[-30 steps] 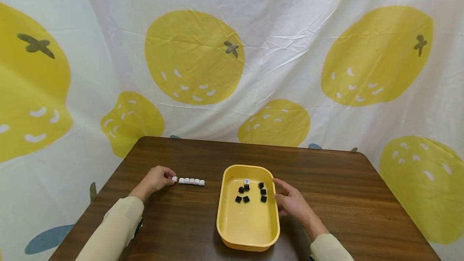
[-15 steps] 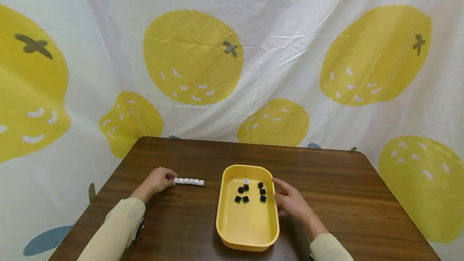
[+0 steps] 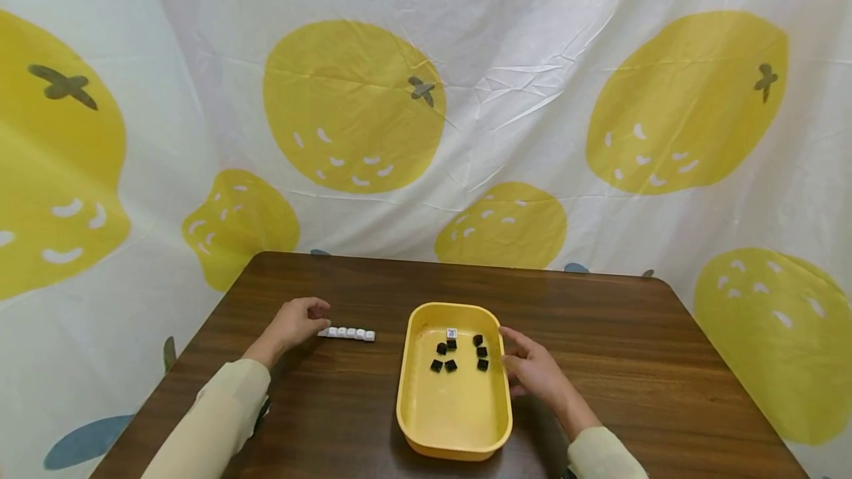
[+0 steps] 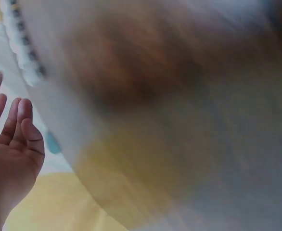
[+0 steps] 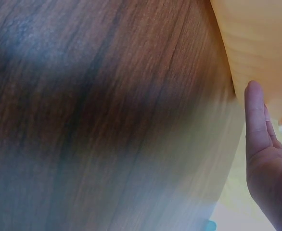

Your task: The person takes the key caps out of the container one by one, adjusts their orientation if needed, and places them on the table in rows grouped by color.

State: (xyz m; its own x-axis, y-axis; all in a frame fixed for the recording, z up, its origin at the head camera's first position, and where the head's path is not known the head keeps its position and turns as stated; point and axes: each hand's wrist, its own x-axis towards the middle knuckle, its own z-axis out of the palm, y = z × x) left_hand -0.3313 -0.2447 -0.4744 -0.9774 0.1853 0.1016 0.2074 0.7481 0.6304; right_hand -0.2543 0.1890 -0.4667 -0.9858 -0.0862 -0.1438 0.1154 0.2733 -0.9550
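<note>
My left hand (image 3: 296, 322) is at the left end of a straight row of small white blocks (image 3: 350, 333) that look like keycaps, and it hides part of the end one. In the left wrist view that hand (image 4: 16, 149) has its fingers apart with nothing between them, and the row (image 4: 18, 43) shows dark undersides. A yellow tray (image 3: 455, 451) stands right of the row. Against its right wall rests my right hand (image 3: 535, 369). In the right wrist view the right hand (image 5: 271, 163) has fairly straight fingers beside the tray's outer side (image 5: 256, 43).
Inside the tray lie several black cubes (image 3: 482, 352) and one white-faced block (image 3: 452, 333) with a dark print. The dark wooden table (image 3: 632, 361) has rounded far corners. A white curtain (image 3: 506, 94) with yellow fruit prints hangs behind it.
The left hand pushed a separate white block rightward against the row, closing the gap. It has since let go and lifted slightly. The right hand and the tray stay put.
</note>
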